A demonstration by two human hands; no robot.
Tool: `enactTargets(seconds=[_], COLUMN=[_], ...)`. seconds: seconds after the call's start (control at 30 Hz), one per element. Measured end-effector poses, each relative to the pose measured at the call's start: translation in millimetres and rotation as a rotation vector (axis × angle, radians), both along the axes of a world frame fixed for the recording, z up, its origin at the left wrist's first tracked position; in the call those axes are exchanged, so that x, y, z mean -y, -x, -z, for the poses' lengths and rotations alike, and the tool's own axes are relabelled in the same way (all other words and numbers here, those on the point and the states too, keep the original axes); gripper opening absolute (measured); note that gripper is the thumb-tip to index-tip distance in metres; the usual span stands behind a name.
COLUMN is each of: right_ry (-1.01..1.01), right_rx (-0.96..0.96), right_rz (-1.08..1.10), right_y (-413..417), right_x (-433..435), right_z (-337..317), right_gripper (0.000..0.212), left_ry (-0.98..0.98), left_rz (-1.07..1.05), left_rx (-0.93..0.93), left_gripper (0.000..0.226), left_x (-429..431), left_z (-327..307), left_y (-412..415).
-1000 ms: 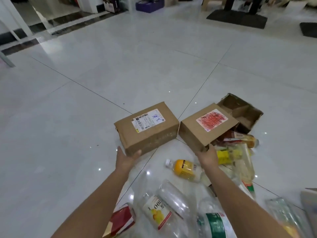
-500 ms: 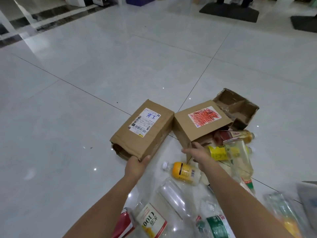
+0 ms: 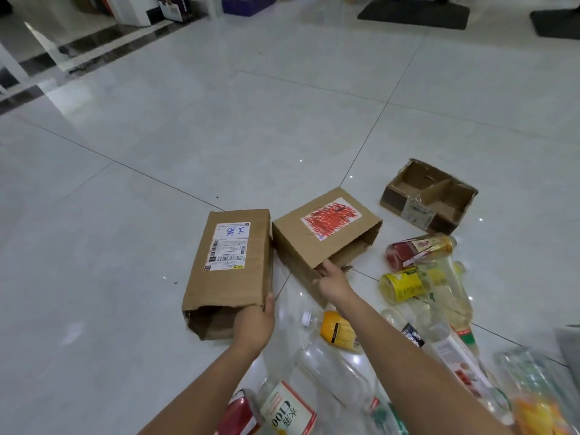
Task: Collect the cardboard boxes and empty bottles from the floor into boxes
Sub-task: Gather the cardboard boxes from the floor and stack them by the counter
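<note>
Head view: two cardboard boxes lie side by side on the floor (image 3: pixel 157 158), mouths open. Left hand (image 3: pixel 255 321) grips the open end of the shipping-label box (image 3: pixel 229 277); right hand (image 3: pixel 334 282) grips the mouth lip of the red-scribble box (image 3: pixel 301 243). Looks like readying containers. Next, probably release and feed in the bottles (image 3: pixel 405 284) scattered just beside. One bottle label (image 3: pixel 288 411) reads "C100"; the blue handwriting isn't legible.

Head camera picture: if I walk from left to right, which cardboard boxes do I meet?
cardboard box with the white shipping label → cardboard box with the red scribbled label → open cardboard box with a divider inside
</note>
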State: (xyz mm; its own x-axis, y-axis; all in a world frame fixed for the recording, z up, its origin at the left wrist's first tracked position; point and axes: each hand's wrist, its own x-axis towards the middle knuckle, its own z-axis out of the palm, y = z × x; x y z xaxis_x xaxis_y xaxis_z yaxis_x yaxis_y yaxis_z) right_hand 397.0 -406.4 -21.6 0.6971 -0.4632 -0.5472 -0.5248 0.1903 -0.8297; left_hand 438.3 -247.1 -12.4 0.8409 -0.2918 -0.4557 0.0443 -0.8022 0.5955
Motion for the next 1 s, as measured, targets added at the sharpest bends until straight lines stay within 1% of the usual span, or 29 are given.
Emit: enactTargets(seconds=[0.07, 0.1, 0.13, 0.17, 0.23, 0.27, 0.3, 0.37, 0.4, 0.43, 0.5, 0.57, 0.63, 0.67, 0.73, 0.8, 0.83, 0.9, 0.93, 1.0], right_ry=[-0.017, -0.01, 0.002, -0.016, -0.182, -0.273, -0.307, -0.285, -0.253, -0.229, -0.194, -0.128, 0.028, 0.109, 0.214, 0.243, 0.26, 0.268, 0.268, 0.244], right_rx=[-0.041, -0.107, -0.183, -0.25, -0.288, -0.263, -0.244, -0.24, -0.243, -0.232, -0.165, -0.114, -0.144, -0.182, -0.285, -0.364, -0.418, -0.509, -0.536, -0.6], right_rz=[-0.144, -0.246, -0.365, -0.483, -0.624, -0.62, -0.57, -0.409, -0.342, -0.284, -0.139, -0.035, -0.08, -0.136, -0.216, -0.218, -0.195, -0.167, -0.157, -0.125], right_y=[8.9, 11.9, 13.7, 14.8, 16.0, 15.8, 15.7, 16.1, 15.9, 14.9, 10.9, 7.5, 8.9, 11.5, 25.4, 42.9, 52.5, 73.2, 84.8, 116.5], right_x=[1.2, -0.3, -3.8, -7.6, -15.9, -20.3, -23.0, -23.4, -23.6, -25.1, -28.8, -36.2, -42.6, -44.3, -45.5, -46.5, -48.5, -51.2, -52.3, -53.3], right_z=[-2.0, -2.2, -3.9, -3.7, -0.5, 1.6, 3.4, 7.6, 8.4, 5.9, 1.1, -10.0, -23.9, -31.7, -57.0, -91.5, -116.2, -171.4, -198.8, -259.7], right_gripper=[0.06, 0.062, 0.061, 0.055, 0.045, 0.05, 0.058, 0.081, 0.087, 0.08, 0.05, 0.036, 0.031, 0.028, 0.024, 0.022, 0.023, 0.026, 0.027, 0.028], left_ry=[-0.034, -0.034, -0.012, -0.009, -0.101, -0.15, -0.19, -0.267, -0.3, -0.332, -0.39, -0.446, -0.481, -0.484, -0.517, -0.564, -0.53, -0.537, -0.537, -0.502], left_rz=[-0.006, -0.023, -0.05, -0.058, -0.006, 0.027, 0.064, 0.137, 0.16, 0.189, 0.237, 0.269, 0.291, 0.322, 0.409, 0.503, 0.568, 0.687, 0.732, 0.741], left_rx=[-0.003, -0.022, -0.051, -0.062, -0.04, -0.027, -0.022, -0.009, 0.0, 0.01, 0.027, 0.076, 0.09, 0.077, 0.121, 0.14, 0.167, 0.191, 0.194, 0.132], left_gripper=[0.052, 0.048, 0.043, 0.039, 0.036, 0.036, 0.036, 0.04, 0.042, 0.043, 0.042, 0.036, 0.026, 0.024, 0.025, 0.021, 0.029, 0.048, 0.051, 0.046], left_x=[-1.0, -0.3, 0.8, 1.2, -0.6, -3.1, -4.7, -8.3, -10.4, -12.1, -13.5, -16.0, -20.8, -23.3, -27.3, -30.5, -33.5, -35.4, -31.9, -15.3], left_z=[-8.4, -10.0, -11.7, -13.4, -18.1, -18.8, -18.9, -16.9, -15.3, -13.6, -15.3, -19.2, -29.3, -38.4, -68.9, -112.4, -133.2, -182.0, -212.1, -278.3], left_y=[-5.8, -10.2, -14.9, -19.5, -24.5, -25.2, -25.3, -24.5, -23.5, -22.3, -17.8, -14.4, -6.7, -1.2, 14.2, 32.9, 44.2, 65.2, 71.1, 77.9])
